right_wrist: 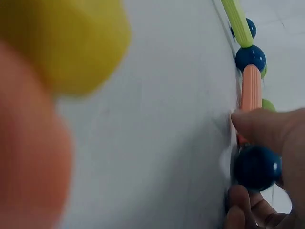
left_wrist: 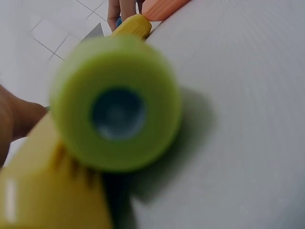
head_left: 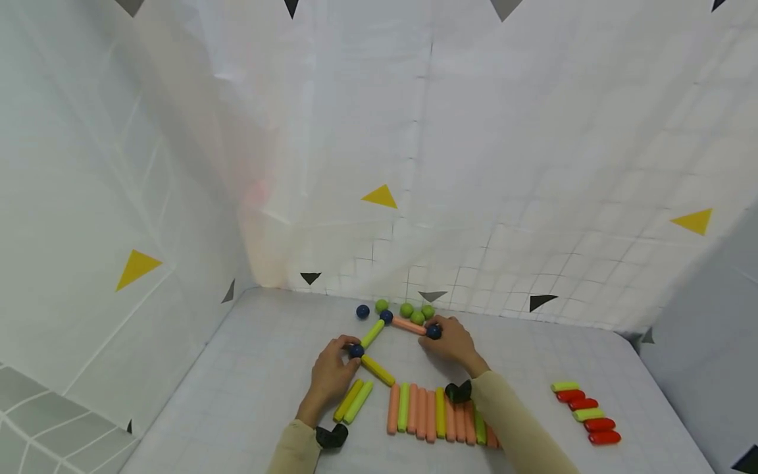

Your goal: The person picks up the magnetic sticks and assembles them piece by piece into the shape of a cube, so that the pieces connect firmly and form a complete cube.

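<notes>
My left hand [head_left: 331, 375] pinches a dark blue ball [head_left: 356, 351] between thumb and fingers. From that ball a light green stick [head_left: 373, 334] runs up to a second blue ball [head_left: 386, 317], and a yellow stick [head_left: 378, 370] slants toward the front right. An orange stick [head_left: 409, 326] joins the second ball to a third blue ball [right_wrist: 257, 167], which the curled fingers of my right hand [head_left: 453, 342] hold. Close up in the left wrist view, the round end of a loose light green stick [left_wrist: 71, 90] covers much of the left hand.
Loose green balls [head_left: 406, 310] and one blue ball [head_left: 362, 312] lie near the back wall. A row of orange, yellow and green sticks [head_left: 421, 413] lies in front, partly under the right forearm. Short red and green pieces [head_left: 599, 425] lie at the right.
</notes>
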`<state>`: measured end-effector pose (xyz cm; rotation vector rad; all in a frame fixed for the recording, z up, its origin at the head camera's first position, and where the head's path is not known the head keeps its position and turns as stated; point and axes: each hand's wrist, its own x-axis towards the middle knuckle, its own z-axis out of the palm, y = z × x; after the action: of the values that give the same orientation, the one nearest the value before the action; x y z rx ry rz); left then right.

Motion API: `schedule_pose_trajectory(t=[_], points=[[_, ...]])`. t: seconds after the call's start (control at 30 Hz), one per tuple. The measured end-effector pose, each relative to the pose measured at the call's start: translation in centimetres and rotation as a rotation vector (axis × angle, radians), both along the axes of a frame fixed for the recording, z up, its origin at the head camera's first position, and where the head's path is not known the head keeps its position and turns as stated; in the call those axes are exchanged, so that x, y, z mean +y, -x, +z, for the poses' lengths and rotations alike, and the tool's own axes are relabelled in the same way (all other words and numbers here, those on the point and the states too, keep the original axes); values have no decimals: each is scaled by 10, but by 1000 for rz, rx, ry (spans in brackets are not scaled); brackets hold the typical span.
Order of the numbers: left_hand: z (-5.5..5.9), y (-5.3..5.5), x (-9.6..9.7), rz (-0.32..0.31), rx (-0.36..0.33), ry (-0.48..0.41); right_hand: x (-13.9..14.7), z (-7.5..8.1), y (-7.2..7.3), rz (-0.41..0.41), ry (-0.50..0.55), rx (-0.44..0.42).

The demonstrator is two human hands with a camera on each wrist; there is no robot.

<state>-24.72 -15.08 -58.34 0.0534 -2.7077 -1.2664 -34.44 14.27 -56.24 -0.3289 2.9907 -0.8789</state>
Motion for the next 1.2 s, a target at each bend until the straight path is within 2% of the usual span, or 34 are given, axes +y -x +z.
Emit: schedule_pose_trajectory(t=[0.27, 0.57, 0.77, 0.87, 0.97, 1.2], points=[[-1, -1, 0, -10, -15, -39, -6, 4, -1, -23, -64, -31], [-3, 0, -3, -32, 29, -58, -7, 4, -3, -39, -24, -43], [-2, 0, -4, -51, 39, -94, -6, 4, -6, -65, 63, -27], [-1, -1, -4, -57, 61, -65, -4, 3, -8, -70, 112, -22], [-2, 0, -4, -71, 67, 9, -1, -1, -9, -75, 172, -17], [0, -3, -5, -181, 74, 154, 4, -4, -17, -116, 330, -66]])
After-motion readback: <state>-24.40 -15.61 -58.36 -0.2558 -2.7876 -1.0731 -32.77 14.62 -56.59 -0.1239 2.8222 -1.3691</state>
